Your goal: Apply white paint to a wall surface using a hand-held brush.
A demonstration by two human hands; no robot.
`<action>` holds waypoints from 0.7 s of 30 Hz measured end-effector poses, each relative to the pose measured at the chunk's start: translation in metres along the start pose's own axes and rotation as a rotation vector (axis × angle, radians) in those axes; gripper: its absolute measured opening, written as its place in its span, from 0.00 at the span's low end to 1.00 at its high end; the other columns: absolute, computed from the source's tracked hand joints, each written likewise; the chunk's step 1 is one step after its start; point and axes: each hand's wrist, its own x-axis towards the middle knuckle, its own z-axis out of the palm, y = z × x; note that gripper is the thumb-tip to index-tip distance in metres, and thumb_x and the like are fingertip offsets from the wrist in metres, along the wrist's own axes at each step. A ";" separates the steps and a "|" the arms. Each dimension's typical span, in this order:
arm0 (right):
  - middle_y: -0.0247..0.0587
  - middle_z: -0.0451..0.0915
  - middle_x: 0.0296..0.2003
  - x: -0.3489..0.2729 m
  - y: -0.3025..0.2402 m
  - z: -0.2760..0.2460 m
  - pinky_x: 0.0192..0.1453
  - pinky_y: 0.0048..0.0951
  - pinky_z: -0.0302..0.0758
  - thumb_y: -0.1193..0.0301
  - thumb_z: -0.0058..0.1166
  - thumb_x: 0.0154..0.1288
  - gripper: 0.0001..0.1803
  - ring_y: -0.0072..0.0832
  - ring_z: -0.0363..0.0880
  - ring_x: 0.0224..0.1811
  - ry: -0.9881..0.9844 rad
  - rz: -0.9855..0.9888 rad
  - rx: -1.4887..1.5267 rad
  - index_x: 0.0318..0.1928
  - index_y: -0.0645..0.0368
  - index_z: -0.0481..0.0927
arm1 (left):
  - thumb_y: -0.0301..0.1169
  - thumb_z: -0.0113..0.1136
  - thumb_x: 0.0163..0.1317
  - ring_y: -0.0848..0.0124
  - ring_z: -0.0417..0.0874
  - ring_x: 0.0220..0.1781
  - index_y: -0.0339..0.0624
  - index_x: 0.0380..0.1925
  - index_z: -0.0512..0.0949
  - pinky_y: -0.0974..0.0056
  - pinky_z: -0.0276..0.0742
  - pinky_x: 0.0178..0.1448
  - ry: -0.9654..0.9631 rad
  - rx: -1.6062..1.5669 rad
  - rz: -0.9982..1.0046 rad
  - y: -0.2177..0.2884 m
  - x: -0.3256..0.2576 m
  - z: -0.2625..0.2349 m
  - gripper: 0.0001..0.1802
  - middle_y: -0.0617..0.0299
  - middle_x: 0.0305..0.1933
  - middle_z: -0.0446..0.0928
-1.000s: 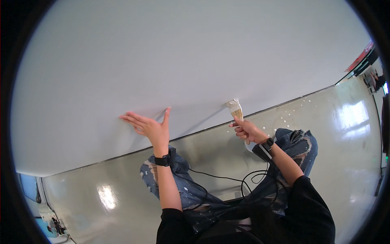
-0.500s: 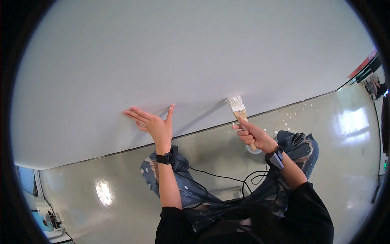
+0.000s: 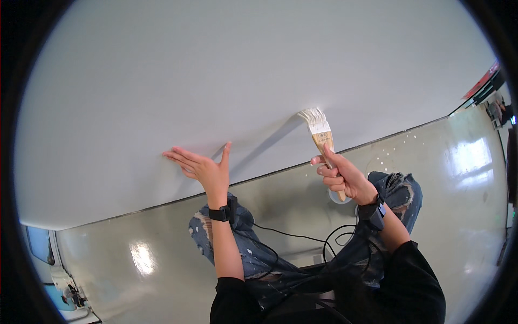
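My right hand [image 3: 341, 174] is closed around the wooden handle of a flat paintbrush [image 3: 322, 135]. Its white-coated bristles press against the pale grey wall [image 3: 259, 70], fanning toward the left, and a long shadow slants down from them. To the left, my left hand [image 3: 202, 168] is open, fingers stretched out and thumb raised, with its fingertips against the wall. Below the right hand, a small white round container [image 3: 339, 197] sits on the floor, mostly hidden by the hand and brush handle.
White drips [image 3: 386, 154] spot the glossy floor [image 3: 162, 237] near the wall's base. A black cable [image 3: 291, 233] loops across my paint-spotted jeans [image 3: 399, 197]. Blue and white objects [image 3: 40, 245] stand at the far left, and a person [image 3: 504, 112] is at the far right.
The paintbrush has moved up the wall with my right hand, its bristles still touching the surface. My left hand stays in nearly the same place.
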 end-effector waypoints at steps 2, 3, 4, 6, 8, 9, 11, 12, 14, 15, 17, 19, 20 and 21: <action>0.20 0.50 0.17 -0.001 0.000 0.001 0.10 0.15 0.37 0.46 0.36 0.74 0.28 0.08 0.40 0.12 0.011 0.000 0.011 0.46 0.60 0.71 | 0.67 0.61 0.51 0.41 0.25 0.78 0.26 0.70 0.27 0.39 0.41 0.72 -0.004 0.000 -0.002 0.001 0.000 0.000 0.72 0.30 0.74 0.21; 0.20 0.49 0.17 -0.001 0.000 0.001 0.10 0.15 0.36 0.46 0.37 0.74 0.27 0.08 0.40 0.12 0.020 -0.002 0.021 0.45 0.60 0.71 | 0.67 0.61 0.51 0.41 0.24 0.78 0.26 0.70 0.27 0.39 0.41 0.72 0.002 0.001 0.007 0.001 0.000 0.000 0.72 0.30 0.74 0.21; 0.20 0.49 0.17 -0.001 0.000 0.001 0.10 0.15 0.36 0.46 0.37 0.74 0.27 0.08 0.40 0.12 0.021 -0.002 0.022 0.45 0.60 0.71 | 0.67 0.61 0.51 0.40 0.24 0.78 0.26 0.70 0.27 0.39 0.41 0.72 0.008 0.001 0.016 0.001 0.000 0.000 0.72 0.30 0.74 0.20; 0.20 0.49 0.17 0.000 0.000 0.002 0.10 0.15 0.36 0.45 0.37 0.74 0.28 0.08 0.40 0.12 0.009 -0.005 0.027 0.46 0.61 0.71 | 0.67 0.61 0.51 0.41 0.24 0.78 0.26 0.70 0.27 0.38 0.41 0.72 -0.001 -0.003 0.006 0.001 0.001 -0.002 0.72 0.30 0.74 0.20; 0.20 0.49 0.17 0.000 0.000 0.002 0.10 0.15 0.36 0.45 0.37 0.74 0.28 0.08 0.40 0.12 0.006 -0.004 0.023 0.46 0.61 0.71 | 0.67 0.61 0.51 0.41 0.23 0.78 0.26 0.70 0.27 0.38 0.41 0.72 -0.011 -0.008 -0.004 0.002 0.001 -0.002 0.72 0.30 0.74 0.20; 0.21 0.50 0.17 -0.001 0.000 0.001 0.10 0.15 0.36 0.45 0.37 0.74 0.28 0.08 0.40 0.12 0.003 -0.004 0.018 0.46 0.61 0.71 | 0.67 0.61 0.51 0.41 0.23 0.78 0.26 0.70 0.27 0.38 0.40 0.72 -0.012 -0.009 -0.004 0.002 0.001 -0.002 0.72 0.30 0.74 0.20; 0.21 0.50 0.17 0.000 0.001 -0.001 0.10 0.15 0.37 0.45 0.37 0.74 0.28 0.08 0.40 0.12 -0.010 -0.004 0.021 0.46 0.61 0.71 | 0.67 0.61 0.51 0.41 0.23 0.78 0.26 0.70 0.27 0.37 0.40 0.72 -0.012 -0.009 -0.003 0.001 0.001 -0.002 0.72 0.30 0.74 0.19; 0.21 0.51 0.18 0.000 0.001 -0.002 0.10 0.15 0.37 0.45 0.37 0.74 0.28 0.08 0.40 0.12 -0.024 -0.004 0.024 0.46 0.61 0.71 | 0.67 0.61 0.51 0.42 0.22 0.78 0.26 0.70 0.26 0.37 0.40 0.71 -0.009 -0.005 0.000 0.000 0.001 -0.001 0.72 0.30 0.74 0.19; 0.21 0.51 0.18 0.003 0.002 -0.007 0.10 0.15 0.37 0.45 0.37 0.74 0.28 0.08 0.40 0.12 -0.025 0.012 0.033 0.47 0.61 0.71 | 0.67 0.60 0.51 0.42 0.22 0.78 0.27 0.70 0.26 0.37 0.40 0.71 -0.007 0.000 0.003 -0.001 0.001 -0.002 0.72 0.31 0.74 0.19; 0.22 0.52 0.18 0.005 0.004 -0.010 0.11 0.15 0.37 0.45 0.38 0.74 0.28 0.08 0.41 0.12 -0.025 0.028 0.041 0.47 0.61 0.71 | 0.67 0.61 0.51 0.42 0.22 0.78 0.27 0.70 0.26 0.37 0.40 0.71 -0.007 -0.001 0.003 -0.001 0.001 -0.002 0.72 0.31 0.74 0.19; 0.22 0.52 0.18 0.014 0.008 -0.022 0.11 0.14 0.38 0.45 0.38 0.74 0.28 0.08 0.41 0.13 0.017 0.026 0.040 0.48 0.60 0.71 | 0.67 0.61 0.51 0.43 0.22 0.78 0.27 0.70 0.26 0.37 0.40 0.71 -0.007 -0.004 0.005 0.000 0.001 -0.002 0.72 0.31 0.74 0.19; 0.22 0.53 0.18 0.022 0.009 -0.034 0.11 0.14 0.38 0.45 0.38 0.73 0.28 0.08 0.42 0.13 0.064 0.022 0.039 0.48 0.60 0.71 | 0.67 0.61 0.51 0.43 0.22 0.78 0.28 0.70 0.26 0.37 0.39 0.71 -0.020 -0.040 -0.014 0.004 0.000 -0.001 0.72 0.31 0.74 0.19; 0.21 0.53 0.19 0.026 0.010 -0.038 0.11 0.14 0.38 0.45 0.38 0.73 0.29 0.08 0.42 0.13 0.068 0.004 0.011 0.49 0.60 0.71 | 0.67 0.61 0.51 0.43 0.22 0.78 0.28 0.70 0.26 0.37 0.39 0.71 -0.019 -0.039 -0.014 0.003 0.000 -0.002 0.72 0.31 0.74 0.19; 0.21 0.53 0.19 0.030 0.011 -0.041 0.11 0.14 0.38 0.45 0.38 0.73 0.29 0.08 0.43 0.13 0.072 -0.014 -0.017 0.50 0.61 0.70 | 0.67 0.61 0.51 0.43 0.23 0.78 0.28 0.70 0.26 0.37 0.39 0.71 -0.009 -0.042 -0.006 0.001 0.000 -0.001 0.72 0.31 0.74 0.19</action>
